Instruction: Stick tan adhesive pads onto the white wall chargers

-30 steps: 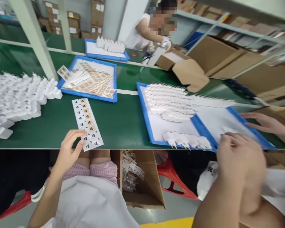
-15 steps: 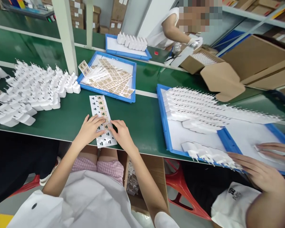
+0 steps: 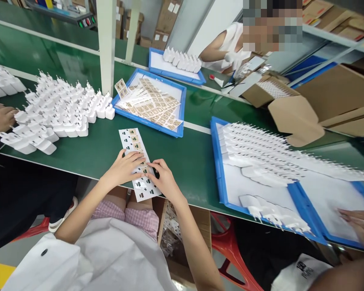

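Observation:
A white sheet with rows of tan and dark stickers (image 3: 140,191) lies on the green table in front of me, its lower end over the near edge. My left hand (image 3: 124,166) rests flat on its middle, fingers apart. At the sheet's right side my right hand (image 3: 164,180) has thumb and index finger bent close together over the stickers; whether anything is between them is too small to tell. Beyond the sheet, a blue tray (image 3: 148,121) holds a loose pile of similar sticker sheets.
White plug-like pieces (image 3: 63,109) stand in rows at the left, near another person's hand (image 3: 0,119). At the right, blue trays (image 3: 216,161) hold more rows, beside a person's hand (image 3: 359,226). A white post (image 3: 106,48) rises behind.
The whole view has shifted, moving things rightward and down. A person's hand has come into view at the far left. The neighbour's hand has left the white pieces by the near tray edge.

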The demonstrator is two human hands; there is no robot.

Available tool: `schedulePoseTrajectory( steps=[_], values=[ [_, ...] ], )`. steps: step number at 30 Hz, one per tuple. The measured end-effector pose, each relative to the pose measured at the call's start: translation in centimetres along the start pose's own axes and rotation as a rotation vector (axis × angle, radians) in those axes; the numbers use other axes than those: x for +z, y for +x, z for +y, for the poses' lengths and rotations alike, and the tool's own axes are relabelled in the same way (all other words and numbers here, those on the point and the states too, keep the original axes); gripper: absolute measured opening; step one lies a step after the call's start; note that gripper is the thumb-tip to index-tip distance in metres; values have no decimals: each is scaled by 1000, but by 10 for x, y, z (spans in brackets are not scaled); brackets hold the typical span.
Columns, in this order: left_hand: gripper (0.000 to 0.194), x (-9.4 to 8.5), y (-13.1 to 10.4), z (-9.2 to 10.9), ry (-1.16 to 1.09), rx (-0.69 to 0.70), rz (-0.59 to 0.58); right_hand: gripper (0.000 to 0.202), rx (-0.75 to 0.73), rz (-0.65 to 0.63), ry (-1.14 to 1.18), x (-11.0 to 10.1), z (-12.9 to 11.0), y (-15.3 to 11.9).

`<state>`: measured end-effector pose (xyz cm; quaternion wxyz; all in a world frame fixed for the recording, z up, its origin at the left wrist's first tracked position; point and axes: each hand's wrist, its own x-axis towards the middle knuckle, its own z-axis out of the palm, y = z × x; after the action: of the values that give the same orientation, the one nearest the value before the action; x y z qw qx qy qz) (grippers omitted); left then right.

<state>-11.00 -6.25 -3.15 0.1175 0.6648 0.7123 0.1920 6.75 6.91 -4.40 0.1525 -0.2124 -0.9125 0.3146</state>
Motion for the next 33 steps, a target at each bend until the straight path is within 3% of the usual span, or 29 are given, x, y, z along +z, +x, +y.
schedulePoseTrajectory(
  steps=[5,12,17,21,24,27,29,31,33],
  values=[
    [36,7,-2,3,-14,-25,50,15,-6,-7,-32,-8,-3,3],
    [37,6,-6,3,-29,-19,57,19,-123,-38,-171,-18,-10,6],
    [48,3,-7,2,-77,-23,-25,27,-313,-34,-307,-17,-16,8],
    [60,-1,-3,-6,-71,-14,-70,33,-594,49,-675,-16,-21,7],
    [64,-2,3,-13,-67,10,-96,35,-692,105,-792,-21,-25,2],
    [62,-5,7,-15,-67,40,-128,34,-694,154,-686,-31,-28,-4],
    [61,-12,2,-14,-22,56,-101,28,-640,170,-486,-37,-29,-11],
    [56,-26,-14,-14,102,13,11,21,-525,192,-208,-38,-29,-19],
    [47,-47,-42,-19,302,-133,168,18,-369,225,92,-33,-27,-28]
  ],
)
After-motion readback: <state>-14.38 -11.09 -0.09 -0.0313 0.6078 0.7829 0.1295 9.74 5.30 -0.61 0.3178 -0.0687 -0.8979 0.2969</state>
